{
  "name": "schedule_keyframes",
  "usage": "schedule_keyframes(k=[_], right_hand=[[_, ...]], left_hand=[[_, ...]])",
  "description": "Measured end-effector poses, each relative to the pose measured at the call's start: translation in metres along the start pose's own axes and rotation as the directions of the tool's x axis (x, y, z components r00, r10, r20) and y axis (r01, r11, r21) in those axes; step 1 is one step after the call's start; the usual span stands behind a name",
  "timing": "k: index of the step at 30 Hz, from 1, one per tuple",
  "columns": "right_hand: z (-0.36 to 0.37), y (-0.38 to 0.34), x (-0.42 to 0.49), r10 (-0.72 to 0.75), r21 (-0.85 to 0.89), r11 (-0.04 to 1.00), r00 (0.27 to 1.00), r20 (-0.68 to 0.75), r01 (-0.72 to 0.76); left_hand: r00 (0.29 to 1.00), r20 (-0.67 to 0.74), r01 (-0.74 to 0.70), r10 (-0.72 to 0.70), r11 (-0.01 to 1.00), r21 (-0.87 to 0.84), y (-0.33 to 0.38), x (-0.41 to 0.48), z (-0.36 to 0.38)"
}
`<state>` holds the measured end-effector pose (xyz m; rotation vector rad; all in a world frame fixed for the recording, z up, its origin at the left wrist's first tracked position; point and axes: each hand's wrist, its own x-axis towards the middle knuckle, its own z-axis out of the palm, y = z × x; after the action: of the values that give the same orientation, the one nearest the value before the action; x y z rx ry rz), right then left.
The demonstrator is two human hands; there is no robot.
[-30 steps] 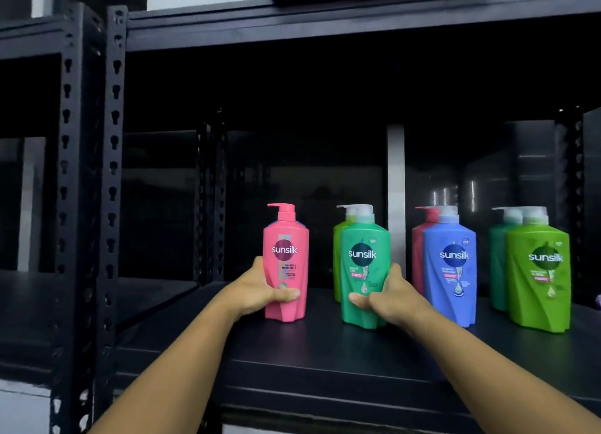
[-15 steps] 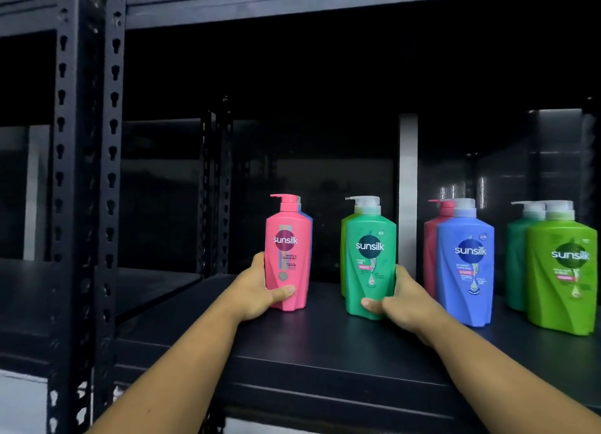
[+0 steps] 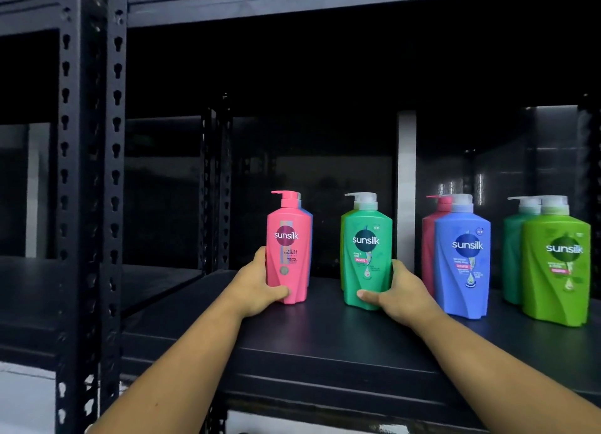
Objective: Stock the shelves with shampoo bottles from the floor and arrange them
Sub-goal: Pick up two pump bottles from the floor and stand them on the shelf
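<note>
While both bottles stand upright on the black shelf (image 3: 325, 342), the person keeps one of their hands low on each. The left hand (image 3: 257, 287) wraps the lower body of the pink bottle (image 3: 287, 248), thumb across the front. The right hand (image 3: 396, 294) grips the foot of the teal-green bottle (image 3: 367, 254) in the same way. Neither hand is slack; each is curled firmly round its own bottle.

That low grip makes sense to me. These are tall pump bottles, and a push near the top would likely tip them, whereas a hold near the base lets them slide or turn without wobbling.

Every label faces outward, which looks to be the point of the arranging. Each front bottle hides a second one directly behind it, so the shelf is being filled two deep, in columns. To the right, the blue bottle (image 3: 463, 261) and the lime-green bottle (image 3: 556, 267) stand nearer the front edge, apart from the hands, with fairly even gaps between columns.

The two held bottles sit a little further back than those. I judge the step in hand is squaring them to match that line and spacing. The pink one forms the leftmost column, well clear of the perforated upright (image 3: 91, 173).
</note>
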<state>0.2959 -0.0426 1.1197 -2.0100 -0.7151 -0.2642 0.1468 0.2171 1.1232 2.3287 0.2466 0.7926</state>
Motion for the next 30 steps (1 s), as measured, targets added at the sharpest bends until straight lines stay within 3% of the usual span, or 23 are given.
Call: schedule_keyframes(k=[30], right_hand=[[-0.0027, 0.0072, 0.0016, -0.075, 0.003, 0.997, 0.997, 0.029, 0.075]], left_hand=[[1.0, -0.019, 0.008, -0.008, 1.0, -0.009, -0.0006, 0.0014, 0.0054]])
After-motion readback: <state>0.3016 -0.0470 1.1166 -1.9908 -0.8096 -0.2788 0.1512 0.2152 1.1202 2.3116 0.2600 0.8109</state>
